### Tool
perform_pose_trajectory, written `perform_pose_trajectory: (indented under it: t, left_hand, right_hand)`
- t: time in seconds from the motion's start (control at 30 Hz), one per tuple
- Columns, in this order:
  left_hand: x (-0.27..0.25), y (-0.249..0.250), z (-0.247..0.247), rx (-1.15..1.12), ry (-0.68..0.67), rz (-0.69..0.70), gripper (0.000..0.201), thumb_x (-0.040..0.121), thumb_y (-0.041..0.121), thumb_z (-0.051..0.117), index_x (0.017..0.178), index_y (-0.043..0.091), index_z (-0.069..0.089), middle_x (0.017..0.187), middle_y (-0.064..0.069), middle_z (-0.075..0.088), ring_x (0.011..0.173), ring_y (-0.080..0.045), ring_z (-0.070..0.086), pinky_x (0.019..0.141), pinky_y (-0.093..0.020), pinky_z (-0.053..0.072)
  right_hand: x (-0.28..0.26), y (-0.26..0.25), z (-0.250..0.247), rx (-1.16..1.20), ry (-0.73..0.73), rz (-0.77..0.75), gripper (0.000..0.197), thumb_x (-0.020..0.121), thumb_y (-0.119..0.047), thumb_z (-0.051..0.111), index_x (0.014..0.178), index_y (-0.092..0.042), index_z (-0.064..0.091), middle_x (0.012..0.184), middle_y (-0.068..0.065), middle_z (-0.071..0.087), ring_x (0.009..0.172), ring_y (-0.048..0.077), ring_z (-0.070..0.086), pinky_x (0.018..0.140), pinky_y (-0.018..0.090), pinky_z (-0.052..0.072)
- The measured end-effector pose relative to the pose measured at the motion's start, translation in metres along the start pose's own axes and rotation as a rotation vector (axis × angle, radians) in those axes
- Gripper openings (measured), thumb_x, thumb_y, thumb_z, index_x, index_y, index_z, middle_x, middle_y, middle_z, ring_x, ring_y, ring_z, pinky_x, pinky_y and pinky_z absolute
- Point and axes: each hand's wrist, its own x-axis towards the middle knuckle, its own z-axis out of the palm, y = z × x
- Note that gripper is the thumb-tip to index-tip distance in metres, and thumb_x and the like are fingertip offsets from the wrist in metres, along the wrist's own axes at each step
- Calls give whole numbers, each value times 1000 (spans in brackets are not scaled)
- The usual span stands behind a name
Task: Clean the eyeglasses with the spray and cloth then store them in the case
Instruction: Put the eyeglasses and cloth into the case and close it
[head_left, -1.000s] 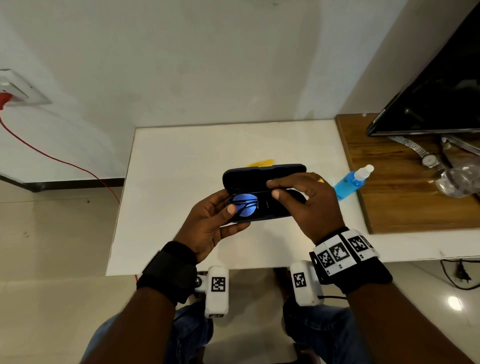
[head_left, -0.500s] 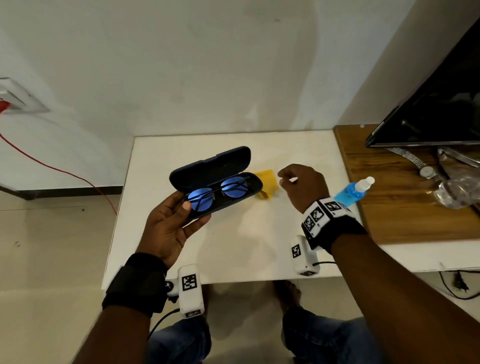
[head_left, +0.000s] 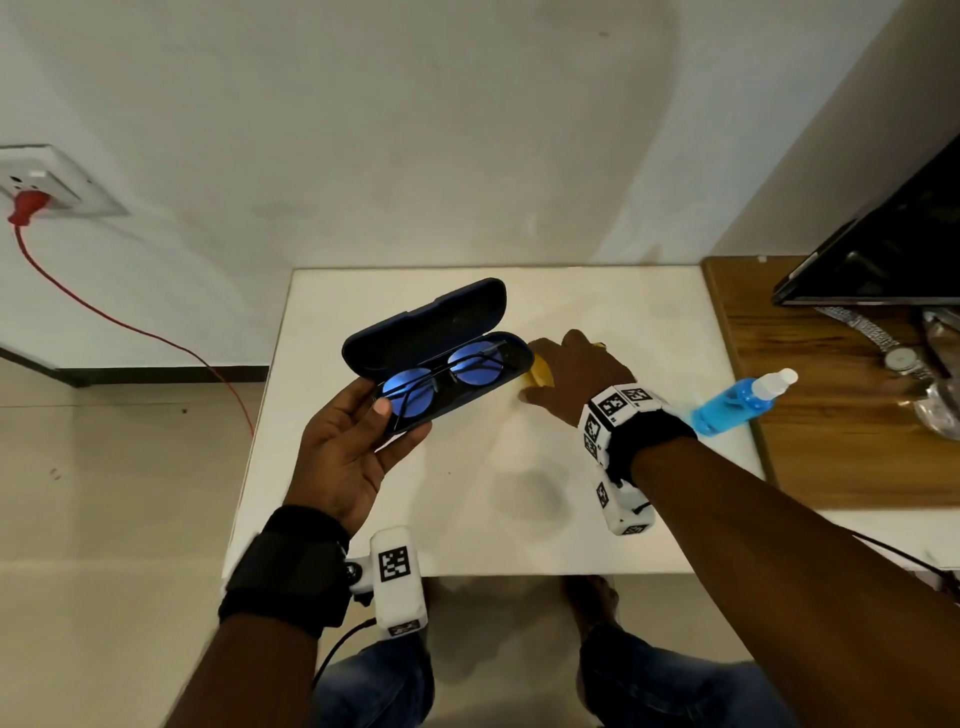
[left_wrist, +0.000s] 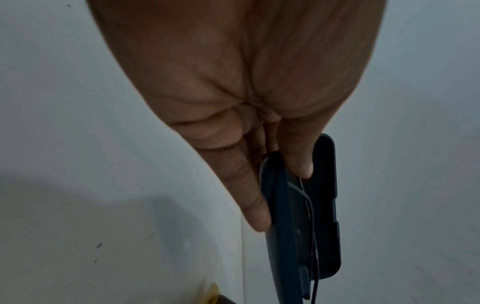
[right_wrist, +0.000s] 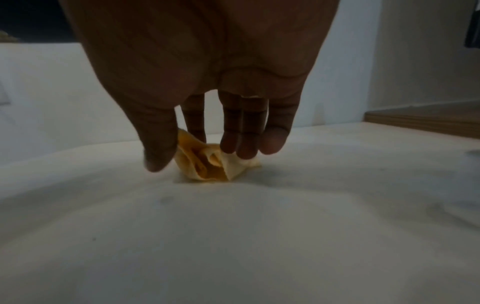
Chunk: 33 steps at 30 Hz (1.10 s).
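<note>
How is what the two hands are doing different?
The left hand is up above the table, palm up; the right hand is down at it, palm down. The left hand grips the open case with the glasses inside; the right hand reaches onto the yellow cloth. Both wear black wrist bands.

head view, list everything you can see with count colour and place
case: 1, dark blue, open, held above the table's left part
glasses: 1, dark frame, blue-tinted lenses, in the case
cloth: 1, yellow, crumpled on the table under the right hand
spray: 1, blue with clear cap, lying at the table's right edge
table: 1, white
wooden top: 1, brown, right of the table
screen: 1, black, on the wooden top
watch: 1, silver, under the screen
socket: 1, white, red plug and cord, on the left wall
left hand: holds the case
right hand: on the cloth, fingers extended
</note>
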Motion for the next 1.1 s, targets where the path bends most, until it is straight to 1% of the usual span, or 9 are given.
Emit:
perform_pose_trajectory:
  t: [0.23,0.33,0.43,0.53,0.63,0.73,0.83,0.97,1.1]
  left_hand:
    - [-3,-3,6,33,-11,-23,62,74,20,69,132,7,55,130,-15,62,114,-32,64,81,-37,58]
    - [-2,-7,9,48,-7,-37,44,85,10,60,129,8,58,127,-14,64,112,-32,65,82,-38,58]
    - [-4,-10,11,73,-16,-51,33,95,-1,48,122,10,61,119,-11,69,108,-30,67,82,-38,59]
    - [-9,-11,16,110,-35,-70,32,97,-3,46,121,11,62,116,-9,71,107,-28,68,85,-40,59]
    - [-14,-13,21,141,-33,-89,32,97,-3,46,124,9,60,117,-10,71,107,-29,68,85,-41,59]
    - [-20,-16,25,155,-36,-110,34,98,-3,47,128,6,58,121,-13,69,110,-32,67,86,-41,58]
    - [-24,-17,29,165,-54,-124,34,97,-3,47,128,6,58,122,-13,68,110,-32,67,85,-41,59]
    - [-27,-20,33,182,-71,-139,34,97,-2,47,128,8,58,123,-13,67,112,-32,66,85,-41,59]
    - [-26,-24,37,192,-90,-168,38,97,-2,48,131,13,56,124,-16,66,112,-35,65,86,-43,58]
  right_hand:
    - [-9,15,-6,155,146,89,4,88,-25,57,88,-25,61,87,1,66,84,29,62,66,31,43]
    - [-27,22,-21,322,288,113,11,90,-33,58,91,-26,67,90,0,73,83,29,64,72,32,50]
    - [-54,31,-31,424,340,90,21,89,-17,57,101,-26,73,103,-1,74,95,26,66,86,36,52]
    - [-79,36,-33,674,393,84,23,88,-9,60,86,-26,75,83,-1,74,79,27,70,73,45,60]
    - [-102,30,-40,1053,408,96,27,91,1,57,86,-19,75,84,13,74,78,36,71,64,41,62]
    - [-115,24,-48,1231,432,74,28,91,6,53,90,-11,74,81,14,73,75,33,68,63,35,62]
    - [-122,19,-49,1382,391,84,28,92,4,53,89,-15,74,78,9,75,75,31,68,71,39,62]
    - [-126,20,-47,1013,504,-40,21,91,-13,67,98,-32,71,96,5,74,82,21,70,70,32,61]
    - [-122,15,-46,770,555,-95,34,84,-18,75,114,-32,67,94,-9,72,86,9,67,73,28,55]
